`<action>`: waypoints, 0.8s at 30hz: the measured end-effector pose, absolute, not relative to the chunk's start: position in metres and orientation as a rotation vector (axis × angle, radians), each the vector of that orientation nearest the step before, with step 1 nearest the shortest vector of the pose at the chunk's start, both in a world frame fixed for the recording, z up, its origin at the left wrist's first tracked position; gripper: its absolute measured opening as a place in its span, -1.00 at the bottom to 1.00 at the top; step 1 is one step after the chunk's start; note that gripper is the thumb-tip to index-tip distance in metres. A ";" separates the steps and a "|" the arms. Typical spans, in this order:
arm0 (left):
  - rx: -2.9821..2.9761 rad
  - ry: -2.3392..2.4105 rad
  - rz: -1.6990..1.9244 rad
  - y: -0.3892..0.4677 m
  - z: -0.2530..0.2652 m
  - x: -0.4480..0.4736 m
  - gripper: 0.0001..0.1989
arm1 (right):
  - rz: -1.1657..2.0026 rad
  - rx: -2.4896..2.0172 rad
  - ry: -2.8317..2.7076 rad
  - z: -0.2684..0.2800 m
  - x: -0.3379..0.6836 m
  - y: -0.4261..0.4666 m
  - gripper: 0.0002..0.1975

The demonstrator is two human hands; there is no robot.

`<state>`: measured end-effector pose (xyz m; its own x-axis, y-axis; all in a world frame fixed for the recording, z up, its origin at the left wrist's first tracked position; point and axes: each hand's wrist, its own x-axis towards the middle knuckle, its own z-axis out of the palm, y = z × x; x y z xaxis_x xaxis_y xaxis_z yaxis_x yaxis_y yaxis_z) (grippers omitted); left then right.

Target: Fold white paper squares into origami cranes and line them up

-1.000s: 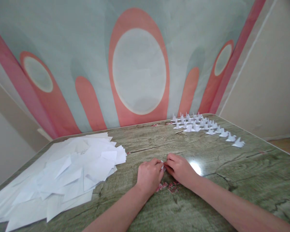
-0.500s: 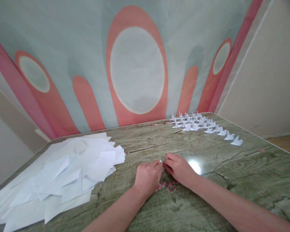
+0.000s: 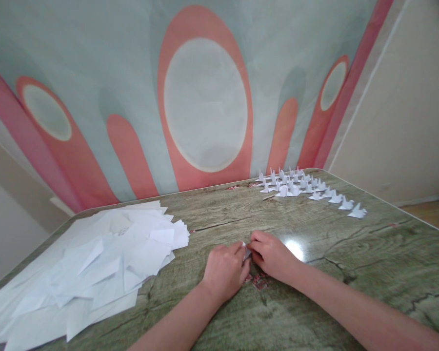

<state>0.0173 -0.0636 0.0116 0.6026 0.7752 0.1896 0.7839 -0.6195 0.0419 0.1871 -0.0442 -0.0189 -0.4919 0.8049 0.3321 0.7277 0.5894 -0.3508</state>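
Near the middle of the table my left hand (image 3: 225,270) is closed on a small folded piece of white paper (image 3: 246,252). My right hand (image 3: 270,253) pinches the same paper from the other side, its fingertips close to those of the left. Most of the paper is hidden behind my fingers, so its exact shape cannot be made out. Beyond my right hand, toward the far right, stand several folded white paper cranes (image 3: 303,185) in rows.
A wide, loose pile of white paper sheets (image 3: 106,263) covers the table's left side. The wood-patterned table (image 3: 212,214) ends at a wall hanging (image 3: 205,180) with pink arches. A bright light reflection (image 3: 294,250) shows beside my right wrist.
My left thumb has opened a little away from its fingers, and more of the folded paper shows between my hands. The view has shifted slightly.
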 end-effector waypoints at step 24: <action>-2.953 -1.252 -0.210 -0.055 0.025 0.005 -0.65 | -0.264 -1.276 -2.675 -0.005 0.178 -0.056 -0.88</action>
<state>0.0049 -0.0550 0.0251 0.6885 0.7195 0.0915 0.7100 -0.6943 0.1176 0.1780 -0.0558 -0.0052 -0.6211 0.7509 0.2245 0.7803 0.6193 0.0874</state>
